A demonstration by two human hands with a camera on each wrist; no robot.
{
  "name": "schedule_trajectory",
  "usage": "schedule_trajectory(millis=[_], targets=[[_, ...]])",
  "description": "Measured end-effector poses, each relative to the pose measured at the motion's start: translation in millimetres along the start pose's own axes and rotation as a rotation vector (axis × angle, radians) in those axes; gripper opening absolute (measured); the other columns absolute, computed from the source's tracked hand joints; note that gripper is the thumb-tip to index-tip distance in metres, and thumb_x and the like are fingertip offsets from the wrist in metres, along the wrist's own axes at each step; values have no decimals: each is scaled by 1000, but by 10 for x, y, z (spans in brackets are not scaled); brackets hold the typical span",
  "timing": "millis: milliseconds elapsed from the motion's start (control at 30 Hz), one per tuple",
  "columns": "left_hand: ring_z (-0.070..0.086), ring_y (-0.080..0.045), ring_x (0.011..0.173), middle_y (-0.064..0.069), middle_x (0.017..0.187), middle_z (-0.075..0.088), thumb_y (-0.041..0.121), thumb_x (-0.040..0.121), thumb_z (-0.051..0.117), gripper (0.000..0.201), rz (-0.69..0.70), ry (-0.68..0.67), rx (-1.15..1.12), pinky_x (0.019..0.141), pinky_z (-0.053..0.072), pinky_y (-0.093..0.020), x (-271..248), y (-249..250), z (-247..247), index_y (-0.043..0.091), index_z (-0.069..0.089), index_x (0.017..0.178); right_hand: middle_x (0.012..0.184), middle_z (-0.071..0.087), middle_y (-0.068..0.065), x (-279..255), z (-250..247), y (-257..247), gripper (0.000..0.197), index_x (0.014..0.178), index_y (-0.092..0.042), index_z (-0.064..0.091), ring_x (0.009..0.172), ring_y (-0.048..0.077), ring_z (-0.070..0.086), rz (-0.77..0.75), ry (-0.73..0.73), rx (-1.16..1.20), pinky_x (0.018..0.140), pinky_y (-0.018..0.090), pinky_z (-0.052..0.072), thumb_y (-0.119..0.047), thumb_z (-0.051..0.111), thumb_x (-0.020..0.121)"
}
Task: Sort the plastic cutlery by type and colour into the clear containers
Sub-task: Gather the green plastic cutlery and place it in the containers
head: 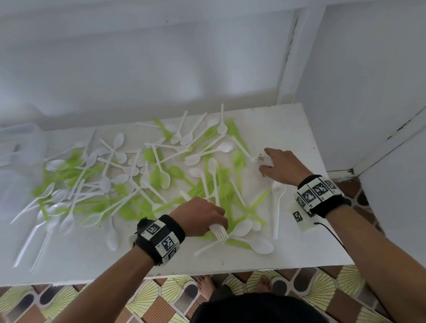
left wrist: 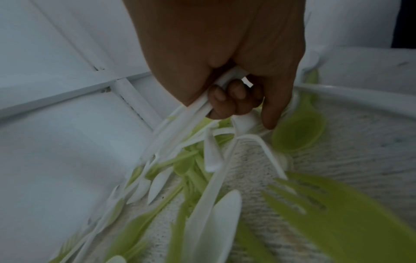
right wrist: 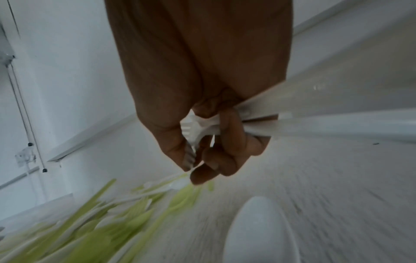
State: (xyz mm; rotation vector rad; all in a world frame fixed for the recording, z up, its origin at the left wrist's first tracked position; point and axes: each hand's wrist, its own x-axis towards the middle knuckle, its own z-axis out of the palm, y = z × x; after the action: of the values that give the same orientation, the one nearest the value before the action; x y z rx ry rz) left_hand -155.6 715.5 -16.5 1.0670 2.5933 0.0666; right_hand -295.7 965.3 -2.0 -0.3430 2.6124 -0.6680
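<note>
White and lime-green plastic spoons and forks lie in a loose pile (head: 141,178) across the white table (head: 286,129). My left hand (head: 212,220) is at the pile's near edge and grips a few white forks (head: 219,234), tines pointing toward me. In the left wrist view the left hand (left wrist: 236,106) curls round their white handles (left wrist: 180,121), with the index finger reaching down beside a green spoon (left wrist: 299,133). My right hand (head: 271,161) is at the pile's right edge and holds a bundle of white forks (right wrist: 198,128), fingers curled round them. Clear containers (head: 23,152) stand blurred at the far left.
A white wall rises behind the table, and a white panel stands close on the right. A white spoon (right wrist: 258,231) lies under my right wrist. The table's near edge (head: 216,270) borders a patterned tile floor, where my bare feet show.
</note>
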Motion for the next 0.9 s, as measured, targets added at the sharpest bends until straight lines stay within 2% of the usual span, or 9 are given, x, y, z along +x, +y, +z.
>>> schedule_trajectory(millis=[67, 167, 267, 367, 533, 633, 733, 833, 900], targets=[[64, -24, 74, 7, 94, 66, 5, 84, 63, 38, 4, -24, 32, 57, 35, -31, 4, -24, -24, 33, 71, 108, 125, 66, 16, -12, -56, 8, 46, 132, -8, 58, 118, 38, 57, 7, 54, 34, 92, 36, 43, -34, 62, 95], [62, -25, 72, 6, 91, 64, 8, 88, 63, 31, 20, -63, 97, 57, 32, -31, 21, -45, -83, 32, 70, 106, 82, 68, 10, -56, -128, 39, 36, 92, -4, 66, 84, 32, 61, -37, 160, 150, 75, 35, 41, -40, 67, 93], [61, -25, 65, 6, 86, 61, 10, 86, 67, 26, 62, -44, 129, 53, 33, -31, 20, -69, -88, 30, 69, 102, 61, 56, -4, -113, -155, 42, 37, 73, -10, 62, 63, 13, 52, -52, 239, 306, 60, 22, 39, -41, 74, 89], [59, -24, 63, 6, 86, 59, 18, 90, 66, 16, 81, 1, 111, 51, 41, -32, -2, -105, -94, 31, 66, 100, 60, 59, -9, -154, -142, 16, 34, 73, -16, 65, 55, 2, 51, -42, 269, 443, 56, 13, 39, -45, 78, 85], [56, -19, 56, 9, 82, 58, 21, 80, 76, 16, 75, 163, 7, 47, 32, -26, -21, -146, -161, 32, 67, 88, 72, 71, 9, -194, -71, -53, 35, 83, -18, 70, 59, 12, 56, -16, 297, 773, 62, 28, 42, -53, 75, 85], [55, -11, 60, 13, 86, 59, 18, 77, 75, 19, -36, 339, -145, 51, 32, -23, -11, -169, -238, 34, 67, 85, 87, 76, 4, -214, -23, -135, 30, 86, -14, 67, 61, 18, 54, -66, 320, 874, 61, 26, 41, -44, 71, 91], [56, -1, 72, 18, 90, 60, 25, 78, 83, 17, -167, 515, -417, 61, 39, -23, -15, -215, -325, 35, 71, 85, 83, 76, 5, -200, 22, -188, 36, 90, -6, 64, 59, 18, 54, -89, 333, 882, 60, 25, 41, -41, 68, 94], [60, -13, 78, 6, 89, 61, 23, 80, 86, 13, -233, 671, -780, 73, 49, -28, -44, -226, -485, 22, 74, 84, 75, 73, 5, -171, 71, -245, 30, 85, -12, 59, 57, 14, 56, -93, 320, 853, 59, 21, 42, -40, 68, 95], [59, -17, 80, -2, 90, 61, 14, 79, 86, 14, -302, 777, -961, 78, 46, -23, -85, -234, -618, 13, 73, 81, 69, 68, 1, -137, 126, -279, 28, 85, -16, 55, 57, 15, 55, -73, 312, 850, 62, 26, 44, -40, 66, 96]])
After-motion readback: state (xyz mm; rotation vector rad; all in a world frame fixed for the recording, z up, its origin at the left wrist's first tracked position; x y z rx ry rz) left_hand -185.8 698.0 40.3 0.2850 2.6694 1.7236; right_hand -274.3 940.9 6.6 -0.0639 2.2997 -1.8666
